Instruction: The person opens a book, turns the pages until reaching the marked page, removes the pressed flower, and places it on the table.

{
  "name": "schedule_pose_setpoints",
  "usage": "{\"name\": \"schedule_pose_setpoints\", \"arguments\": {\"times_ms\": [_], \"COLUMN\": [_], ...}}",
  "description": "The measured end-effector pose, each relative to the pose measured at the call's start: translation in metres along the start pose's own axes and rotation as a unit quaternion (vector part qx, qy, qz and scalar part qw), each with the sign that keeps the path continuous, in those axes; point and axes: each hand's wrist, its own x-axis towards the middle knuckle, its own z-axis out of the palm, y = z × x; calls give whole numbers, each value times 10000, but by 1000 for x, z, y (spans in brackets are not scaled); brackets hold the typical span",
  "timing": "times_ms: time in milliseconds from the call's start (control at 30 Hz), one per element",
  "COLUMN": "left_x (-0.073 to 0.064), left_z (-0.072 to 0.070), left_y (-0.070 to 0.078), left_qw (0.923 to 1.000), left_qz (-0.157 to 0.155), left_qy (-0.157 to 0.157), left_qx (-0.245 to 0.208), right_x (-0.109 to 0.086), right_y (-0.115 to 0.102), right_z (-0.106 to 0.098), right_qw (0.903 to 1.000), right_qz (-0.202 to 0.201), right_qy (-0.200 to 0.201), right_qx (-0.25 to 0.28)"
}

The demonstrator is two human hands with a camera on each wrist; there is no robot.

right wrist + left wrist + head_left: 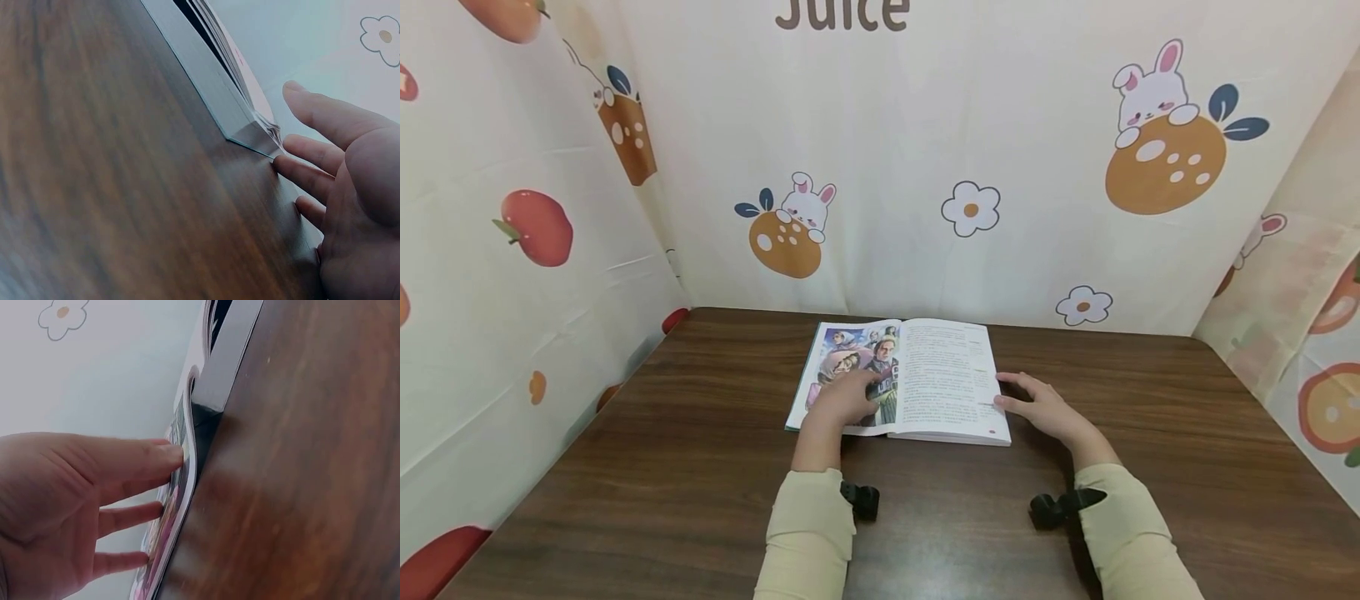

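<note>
An open book (946, 379) lies on the table, with a colour picture of several people on its left page and printed text on its right page. My left hand (842, 402) rests on the picture page. In the left wrist view, its thumb and fingertips (167, 454) press on that page, which curves up towards the spine. At the book's right edge is my right hand (1047, 410), fingers spread and lightly bent. The right wrist view has its fingertips (284, 164) at the edge of the pages and cover, the thumb raised and apart.
The brown wooden table (662, 467) extends on both sides of the book. Behind it hangs a printed cloth (887, 167) with rabbits, fruit and flowers, and similar cloth closes off the left and right. A black wrist camera (861, 500) is strapped on each sleeve.
</note>
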Motion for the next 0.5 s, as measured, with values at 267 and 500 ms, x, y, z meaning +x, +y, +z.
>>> {"name": "schedule_pose_setpoints", "arguments": {"times_ms": [267, 500], "left_x": [0, -1], "left_z": [0, -2], "left_y": [3, 4], "left_qw": [9993, 10000], "left_qz": [-194, 28], "left_qy": [-134, -66], "left_qx": [274, 4], "right_x": [1, -2], "right_y": [1, 6], "right_z": [0, -2], "right_qw": [9999, 9982], "right_qz": [18, -505], "right_qy": [-85, -310], "right_qx": [-101, -112]}}
